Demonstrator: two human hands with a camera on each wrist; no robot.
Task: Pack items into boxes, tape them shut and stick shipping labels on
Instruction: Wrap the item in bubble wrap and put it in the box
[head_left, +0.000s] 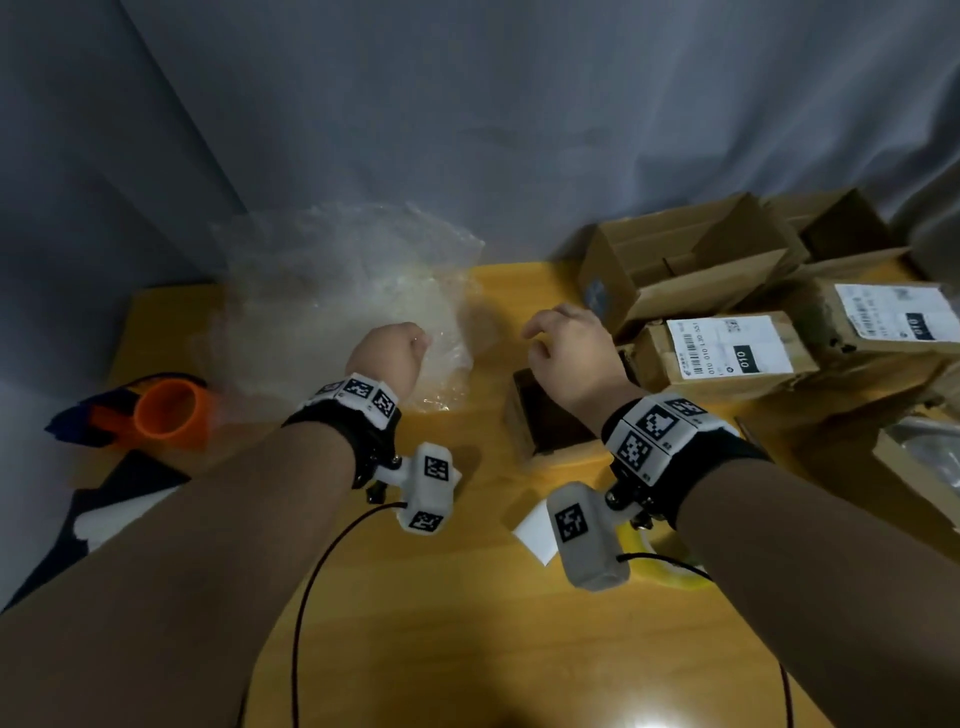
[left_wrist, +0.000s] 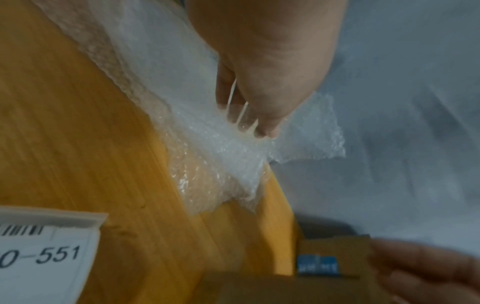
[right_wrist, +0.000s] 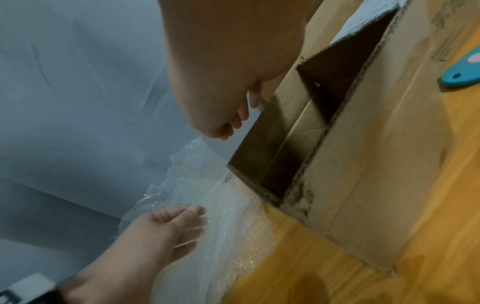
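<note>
Cardboard boxes (head_left: 727, 332) crowd the right hand (head_left: 571, 353), fingers loosely curled; left fingers (right_wrist: 192, 228) pinch bubble wrap (head_left: 343, 291).

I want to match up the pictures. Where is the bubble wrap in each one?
Head view: bubble wrap lies at the table's far left-centre, under the left hand.
Left wrist view: it runs diagonally through the middle.
Right wrist view: it is bottom-centre.
Shared landmark: the open cardboard box beside it.
</note>
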